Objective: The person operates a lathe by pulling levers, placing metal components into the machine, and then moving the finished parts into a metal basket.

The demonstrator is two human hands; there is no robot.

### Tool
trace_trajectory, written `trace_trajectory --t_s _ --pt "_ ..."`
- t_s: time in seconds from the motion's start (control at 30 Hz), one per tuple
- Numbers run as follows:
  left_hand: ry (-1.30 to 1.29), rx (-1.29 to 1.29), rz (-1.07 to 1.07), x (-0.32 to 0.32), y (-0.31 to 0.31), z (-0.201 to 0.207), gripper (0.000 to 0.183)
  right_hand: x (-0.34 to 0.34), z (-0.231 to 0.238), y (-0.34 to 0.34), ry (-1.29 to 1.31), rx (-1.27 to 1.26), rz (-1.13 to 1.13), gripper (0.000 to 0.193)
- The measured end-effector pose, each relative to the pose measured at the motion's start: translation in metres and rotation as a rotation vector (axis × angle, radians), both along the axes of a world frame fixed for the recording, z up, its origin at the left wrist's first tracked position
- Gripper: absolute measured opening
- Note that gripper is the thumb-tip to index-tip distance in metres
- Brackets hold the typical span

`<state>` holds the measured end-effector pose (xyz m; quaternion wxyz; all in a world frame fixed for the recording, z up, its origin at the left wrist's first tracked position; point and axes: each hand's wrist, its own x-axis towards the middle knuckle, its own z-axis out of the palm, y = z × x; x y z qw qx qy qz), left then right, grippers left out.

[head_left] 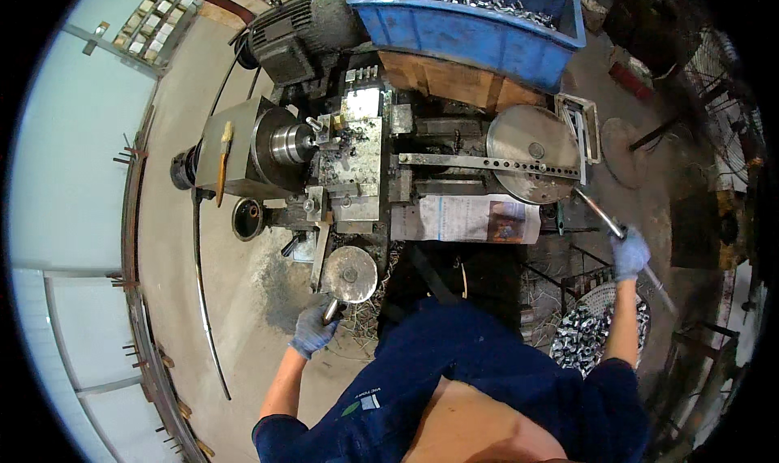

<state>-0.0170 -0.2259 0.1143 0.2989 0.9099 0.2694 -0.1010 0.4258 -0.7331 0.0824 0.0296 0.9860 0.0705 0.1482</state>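
Observation:
My left hand [314, 331], in a grey-blue glove, is closed round the short handle [330, 310] of a round metal handwheel [350, 274] at the near side of a small lathe. To the right, my gloved right hand [630, 254] grips a long metal lever [600, 211] that slants from beside a large steel disc [523, 134]. At the lathe's left, the spindle nose [290, 144] faces a tool slide [353, 167] strewn with metal chips. Whether a workpiece sits in the spindle is too small to tell.
A blue bin [471, 29] with small metal parts stands at the back. A basket [600, 301] of shiny metal parts sits below my right hand. Printed paper [462, 218] lies before the lathe. A brush [223, 163] rests on the headstock [239, 146], near a motor [284, 29].

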Motion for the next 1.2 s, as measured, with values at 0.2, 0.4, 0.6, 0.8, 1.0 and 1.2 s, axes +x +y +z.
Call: trace_trajectory --t_s 0.2,0.4,0.6,0.8,1.0,1.2 --pt "0.059 -0.001 -0.073 -0.008 0.008 -0.014 0.024 0.137 0.032 0.048 0.066 -0.225 -0.06 0.058" --pt "0.184 -0.677 0.039 -0.005 0.043 -0.006 0.044 0.165 0.025 0.117 0.065 -0.307 0.015 0.058" --pt "-0.02 -0.153 0.438 -0.015 0.162 -0.067 0.052 0.055 0.011 0.111 0.032 0.031 0.2 0.07" --pt "0.156 0.537 0.107 0.01 0.235 -0.117 0.055 -0.018 -0.025 0.083 0.099 0.176 0.173 0.055" --pt "0.108 0.415 0.759 0.043 0.189 -0.18 0.051 -0.041 -0.021 0.079 0.292 0.337 0.118 0.042" --pt "0.403 0.393 0.222 0.048 0.209 -0.125 0.045 -0.034 0.045 0.112 0.243 0.486 0.236 0.033"
